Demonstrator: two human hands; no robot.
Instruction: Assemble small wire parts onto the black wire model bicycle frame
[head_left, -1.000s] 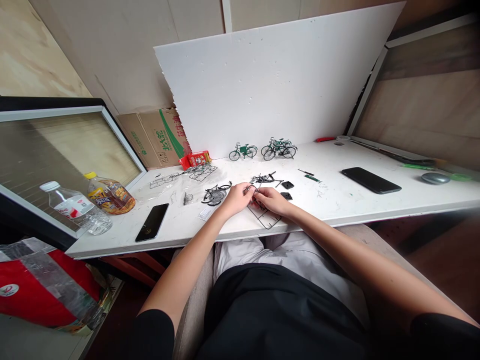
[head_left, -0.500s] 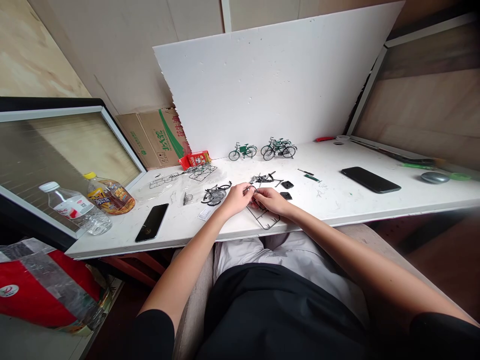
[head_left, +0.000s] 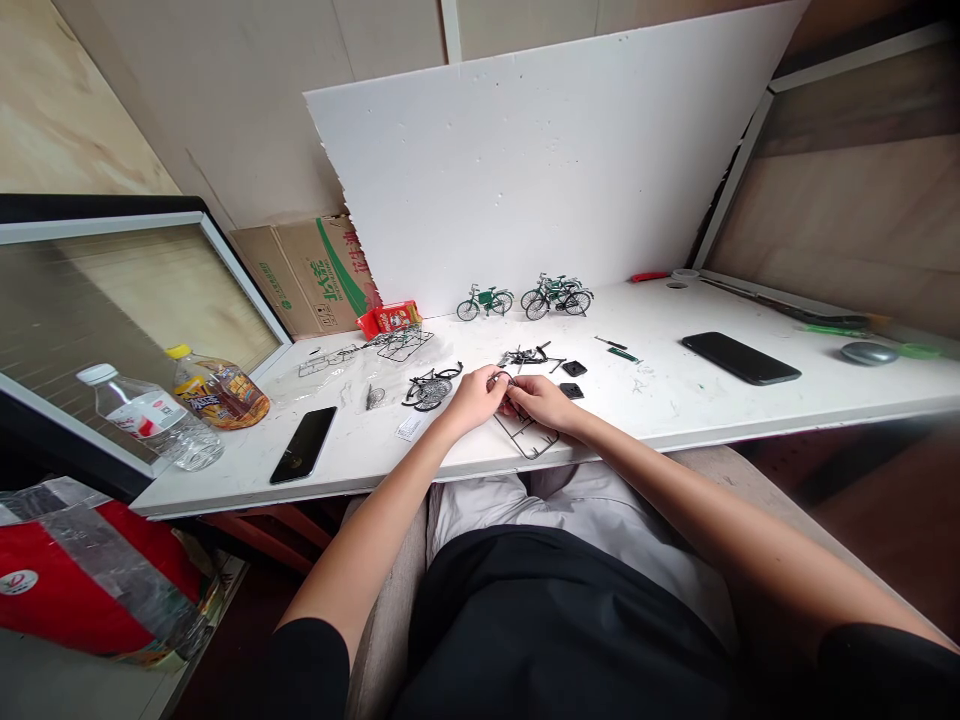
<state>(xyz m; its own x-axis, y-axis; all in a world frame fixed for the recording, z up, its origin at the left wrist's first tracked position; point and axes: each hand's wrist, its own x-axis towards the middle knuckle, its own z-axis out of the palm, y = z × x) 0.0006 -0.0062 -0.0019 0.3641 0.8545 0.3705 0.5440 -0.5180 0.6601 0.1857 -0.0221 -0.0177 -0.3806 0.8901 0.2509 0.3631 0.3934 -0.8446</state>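
Note:
My left hand (head_left: 481, 395) and my right hand (head_left: 541, 400) meet close to the table's front edge. Both are closed on a dark plastic parts frame (head_left: 529, 440), a thin sprue whose lower part hangs out below the fingers. The fingertips hide its upper part and any small piece pinched there. Left of my hands lies a partly built black model bicycle (head_left: 429, 390). Just beyond them are loose black bicycle parts (head_left: 529, 356) and two small black square pieces, one of them a flat square (head_left: 574, 369).
Finished model bicycles, one a green bicycle (head_left: 484, 302), stand by a white foam board (head_left: 540, 170). A phone (head_left: 304, 445) and bottles (head_left: 221, 388) are at left. A second phone (head_left: 740, 358), a green-handled tool (head_left: 622, 354) and a mouse (head_left: 868, 353) lie at right.
Hardly anything differs. Both hands stay together on the sprue, with only a tiny shift at the fingertips.

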